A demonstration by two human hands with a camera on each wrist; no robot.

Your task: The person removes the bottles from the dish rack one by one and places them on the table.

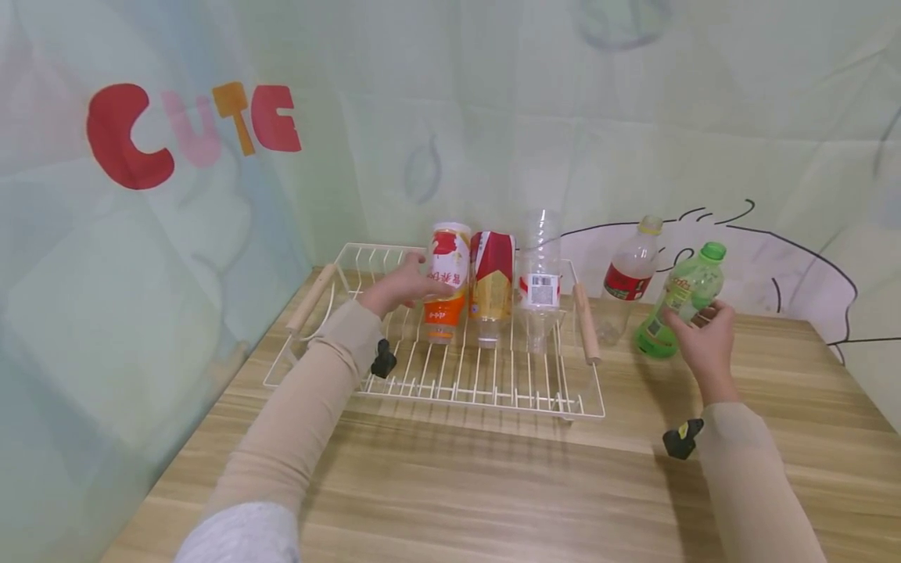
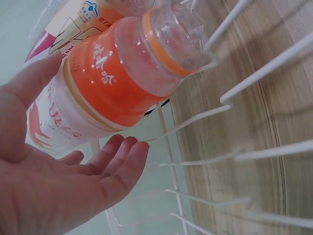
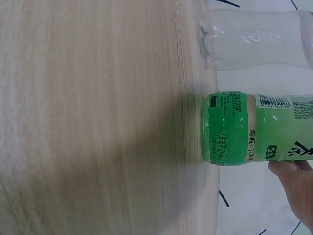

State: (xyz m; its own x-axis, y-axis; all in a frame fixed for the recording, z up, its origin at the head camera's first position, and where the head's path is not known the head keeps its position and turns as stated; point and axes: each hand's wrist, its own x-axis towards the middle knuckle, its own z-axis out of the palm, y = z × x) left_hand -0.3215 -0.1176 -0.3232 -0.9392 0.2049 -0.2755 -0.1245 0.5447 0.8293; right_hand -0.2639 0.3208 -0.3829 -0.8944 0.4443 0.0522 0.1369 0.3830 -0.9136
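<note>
A white-and-orange plastic bottle [image 1: 447,270] stands upside down in the white wire dish rack [image 1: 457,399], its uncapped mouth pointing down. My left hand [image 1: 403,284] is at its left side, thumb and fingers spread around it; in the left wrist view the fingers [image 2: 117,161] are extended and loose. To the right, my right hand [image 1: 707,344] grips a green drink bottle [image 1: 677,293] with a green cap. That bottle is tilted, its base close over the table in the right wrist view.
A red-and-gold bottle [image 1: 493,274] and a clear bottle [image 1: 540,291] also sit neck-down in the rack. Right of its wooden handle [image 1: 586,323] stands a clear bottle with a red label [image 1: 626,283]. A fabric backdrop [image 1: 450,117] hangs behind the wooden table [image 1: 493,485].
</note>
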